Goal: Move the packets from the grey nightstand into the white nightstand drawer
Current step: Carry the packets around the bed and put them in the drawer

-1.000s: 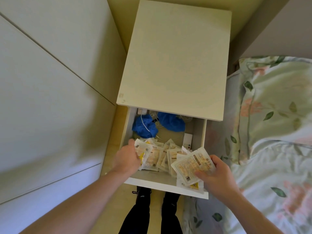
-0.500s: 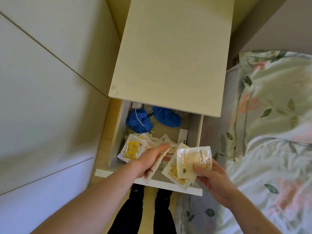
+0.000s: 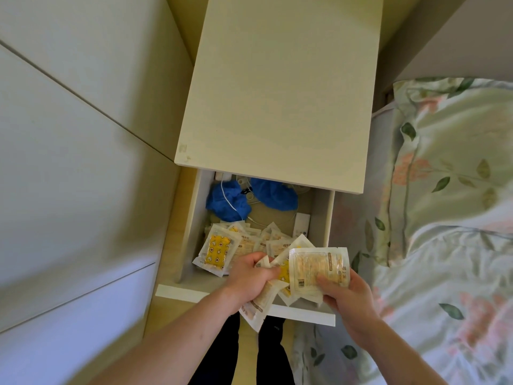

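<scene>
We looked down on one white nightstand (image 3: pixel 280 87), flat-topped and matt, with its single drawer (image 3: pixel 244 297) pulled open toward six o'clock. Our left hand (image 3: pixel 251 279) gripped a crinkly clear packet (image 3: pixel 256 307) over the drawer's front edge, and our right hand (image 3: pixel 347 291), at three o'clock of it, pinched a fanned bunch of packets (image 3: pixel 315 266); we could not count them exactly. More loose packets (image 3: pixel 219 250), square, glossy, some printed yellow, lay heaped in the drawer's near half. At twelve o'clock of the heap sat two crumpled blue fabric things (image 3: pixel 273 194), a thin white cable (image 3: pixel 230 202) and one small white box (image 3: pixel 301 225). A floral bedcover (image 3: pixel 444 218) lay at three o'clock.
</scene>
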`<state>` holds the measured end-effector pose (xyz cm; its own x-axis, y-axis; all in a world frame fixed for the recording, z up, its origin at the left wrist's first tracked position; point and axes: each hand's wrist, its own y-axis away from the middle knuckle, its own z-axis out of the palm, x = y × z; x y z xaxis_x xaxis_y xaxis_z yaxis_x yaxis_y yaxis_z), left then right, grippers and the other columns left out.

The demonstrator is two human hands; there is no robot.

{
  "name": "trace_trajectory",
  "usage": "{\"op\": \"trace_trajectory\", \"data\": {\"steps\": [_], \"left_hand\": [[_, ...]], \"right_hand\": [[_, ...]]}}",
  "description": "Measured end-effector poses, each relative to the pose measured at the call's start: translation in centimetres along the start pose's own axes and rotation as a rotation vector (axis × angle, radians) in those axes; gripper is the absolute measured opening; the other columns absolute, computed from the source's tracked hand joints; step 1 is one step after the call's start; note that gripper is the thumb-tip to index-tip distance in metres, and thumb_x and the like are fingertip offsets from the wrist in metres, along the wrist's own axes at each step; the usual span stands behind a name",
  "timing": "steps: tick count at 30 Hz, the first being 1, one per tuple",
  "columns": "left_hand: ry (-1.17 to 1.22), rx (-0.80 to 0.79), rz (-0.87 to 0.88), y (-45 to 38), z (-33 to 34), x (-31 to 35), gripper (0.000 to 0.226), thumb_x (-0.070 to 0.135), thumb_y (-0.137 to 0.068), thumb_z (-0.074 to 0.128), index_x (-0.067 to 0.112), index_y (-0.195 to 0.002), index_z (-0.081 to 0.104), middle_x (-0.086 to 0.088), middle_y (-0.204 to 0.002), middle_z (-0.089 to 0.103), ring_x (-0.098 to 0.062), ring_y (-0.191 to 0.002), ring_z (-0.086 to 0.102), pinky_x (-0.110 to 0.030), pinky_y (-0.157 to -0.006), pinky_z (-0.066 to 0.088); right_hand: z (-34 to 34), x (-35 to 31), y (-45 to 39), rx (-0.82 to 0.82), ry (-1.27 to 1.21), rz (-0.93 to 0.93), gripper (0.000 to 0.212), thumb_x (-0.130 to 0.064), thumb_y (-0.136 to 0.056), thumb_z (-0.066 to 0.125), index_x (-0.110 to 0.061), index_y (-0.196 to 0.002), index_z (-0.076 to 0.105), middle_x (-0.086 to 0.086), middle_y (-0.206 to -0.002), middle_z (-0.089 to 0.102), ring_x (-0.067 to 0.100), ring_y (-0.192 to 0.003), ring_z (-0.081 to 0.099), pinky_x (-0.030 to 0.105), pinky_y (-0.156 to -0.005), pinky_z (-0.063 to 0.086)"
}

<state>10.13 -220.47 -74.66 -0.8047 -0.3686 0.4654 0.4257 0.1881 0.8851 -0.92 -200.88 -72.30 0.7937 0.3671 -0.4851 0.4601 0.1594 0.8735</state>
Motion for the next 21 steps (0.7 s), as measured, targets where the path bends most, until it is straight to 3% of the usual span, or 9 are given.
{"op": "trace_trajectory", "data": {"steps": [3, 6, 10, 12, 16, 19, 21], "left_hand": [[0.015, 0.086, 0.027, 0.0, 1.0, 0.0, 0.007, 0.023, -0.090, 0.074, 0.024, -0.084, 0.076, 0.003, -0.084, 0.078, -0.013, -0.081, 0.076, -0.038, -0.081, 0.061], [0.085, 0.169, 0.014, -0.3, 1.7, -0.4, 0.007, 0.023, -0.094, 0.069, 0.020, -0.092, 0.076, -0.003, -0.090, 0.077, -0.013, -0.080, 0.074, -0.026, -0.067, 0.055], [0.138, 0.310, -0.048, -1.2, 1.7, -1.4, 0.010, 0.031, -0.096, 0.067, 0.029, -0.102, 0.074, 0.005, -0.098, 0.075, -0.014, -0.093, 0.070, -0.033, -0.077, 0.056], [0.109, 0.313, -0.064, -1.6, 2.0, -1.7, 0.011, 0.031, -0.096, 0.067, 0.028, -0.103, 0.074, 0.007, -0.100, 0.074, -0.012, -0.093, 0.068, -0.029, -0.072, 0.053], [0.090, 0.333, -0.111, -2.9, 3.3, -1.8, 0.022, 0.029, -0.095, 0.066, 0.023, -0.116, 0.071, 0.005, -0.109, 0.071, -0.011, -0.090, 0.063, -0.026, -0.066, 0.046], [-0.035, 0.345, -0.158, -4.2, 4.1, -2.0, 0.030, 0.029, -0.096, 0.065, 0.021, -0.125, 0.066, 0.001, -0.119, 0.068, -0.016, -0.094, 0.059, -0.029, -0.077, 0.046], [-0.207, 0.345, -0.150, -5.0, 4.3, -2.3, 0.021, 0.030, -0.096, 0.065, 0.021, -0.115, 0.068, -0.001, -0.120, 0.070, -0.013, -0.087, 0.062, -0.025, -0.071, 0.047]], "right_hand": [[0.1, 0.6, 0.0, 0.077, 0.019, -0.004, 0.025, -0.002, -0.088, 0.076, -0.011, -0.111, 0.071, 0.007, -0.099, 0.080, 0.026, -0.093, 0.078, 0.044, -0.088, 0.061], [-0.4, 1.5, -0.3, 0.131, 0.012, 0.011, 0.024, -0.005, -0.087, 0.078, -0.012, -0.109, 0.072, 0.006, -0.097, 0.080, 0.026, -0.092, 0.078, 0.045, -0.088, 0.061], [-2.1, 1.8, -0.2, 0.191, -0.033, 0.051, 0.026, -0.003, -0.086, 0.079, -0.010, -0.110, 0.071, 0.008, -0.095, 0.080, 0.026, -0.087, 0.079, 0.038, -0.079, 0.063], [-2.8, 1.3, 0.2, 0.169, -0.058, 0.050, 0.023, 0.000, -0.086, 0.076, -0.007, -0.108, 0.070, 0.011, -0.095, 0.080, 0.026, -0.086, 0.078, 0.033, -0.071, 0.064], [-4.0, 0.1, 1.1, 0.136, -0.049, 0.016, 0.026, -0.001, -0.087, 0.076, -0.008, -0.111, 0.069, 0.011, -0.100, 0.080, 0.027, -0.091, 0.078, 0.039, -0.079, 0.061], [-4.5, -1.4, 1.8, 0.091, -0.040, -0.023, 0.027, -0.001, -0.087, 0.074, -0.010, -0.113, 0.069, 0.009, -0.102, 0.080, 0.026, -0.094, 0.078, 0.035, -0.076, 0.063], [-4.9, -2.4, 2.2, 0.053, -0.031, -0.050, 0.028, -0.001, -0.088, 0.073, -0.010, -0.115, 0.068, 0.009, -0.103, 0.079, 0.026, -0.095, 0.077, 0.030, -0.071, 0.064]]}}
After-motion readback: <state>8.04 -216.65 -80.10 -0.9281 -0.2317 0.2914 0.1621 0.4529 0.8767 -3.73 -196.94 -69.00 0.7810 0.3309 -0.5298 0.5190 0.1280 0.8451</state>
